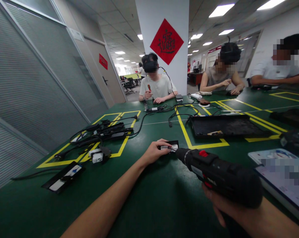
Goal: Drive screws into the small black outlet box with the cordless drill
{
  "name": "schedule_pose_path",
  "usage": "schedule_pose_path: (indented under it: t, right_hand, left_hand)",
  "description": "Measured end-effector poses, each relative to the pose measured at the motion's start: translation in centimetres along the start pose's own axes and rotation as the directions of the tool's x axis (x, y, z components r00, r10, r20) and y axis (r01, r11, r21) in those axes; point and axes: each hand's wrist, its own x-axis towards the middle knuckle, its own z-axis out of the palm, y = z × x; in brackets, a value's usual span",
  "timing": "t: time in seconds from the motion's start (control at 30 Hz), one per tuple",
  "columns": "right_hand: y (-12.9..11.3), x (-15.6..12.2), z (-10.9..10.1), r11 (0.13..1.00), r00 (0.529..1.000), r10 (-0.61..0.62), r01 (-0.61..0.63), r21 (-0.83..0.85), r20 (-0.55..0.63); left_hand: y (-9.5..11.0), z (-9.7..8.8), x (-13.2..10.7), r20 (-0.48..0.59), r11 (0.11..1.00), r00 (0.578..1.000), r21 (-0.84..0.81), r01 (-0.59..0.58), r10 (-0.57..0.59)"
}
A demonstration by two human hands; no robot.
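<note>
My right hand (215, 195) is wrapped around the handle of a black cordless drill (221, 173) with red accents. The drill points left and away from me, its bit tip at a small black piece with a white inner face (174, 144). That piece lies on the green table, and my left hand (155, 152) grips it, with fingers across its near left side. The exact contact between bit and piece is too small to make out. To the left on the table lies a longer black strip (65, 177) with a white face and a blue mark.
Black cables and slim black parts (109, 132) are heaped at left, near a white plug (97, 156). A black tray (229, 125) sits at right, behind a notebook (283, 188). Yellow tape marks boxes on the table (149, 132). Several people sit opposite, one holding a screwdriver (149, 88).
</note>
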Motion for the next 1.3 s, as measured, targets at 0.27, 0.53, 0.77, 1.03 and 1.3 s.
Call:
schedule_pose_path:
  t: [0.27,0.53,0.77,1.03,1.3]
  right_hand:
    - [-0.49,-0.1,0.25,0.995,0.992,0.074,-0.08,-0.058,-0.106]
    - [-0.72,-0.35,0.08,0.996,0.996,0.088,-0.088,0.032,-0.006]
    - [-0.57,-0.22,0.16,0.999,0.995,0.032,-0.03,0.022,-0.091]
    - [-1.0,-0.39,0.08,0.993,0.994,0.108,-0.108,0.055,0.009]
    - [-0.44,-0.03,0.1,0.998,0.999,0.05,-0.049,0.032,-0.017]
  left_hand:
    - [-0.38,0.01,0.02,-0.001,1.0,1.0,0.009,-0.014,0.014]
    - [0.04,-0.02,-0.04,-0.017,0.998,1.0,0.059,0.007,-0.006]
    - [0.05,0.02,-0.12,-0.009,0.998,1.0,0.061,0.01,-0.009]
    - [0.08,0.05,-0.06,-0.023,0.997,1.0,0.071,0.008,-0.007]
    - [0.08,-0.02,-0.07,-0.01,0.997,1.0,0.071,0.021,-0.02]
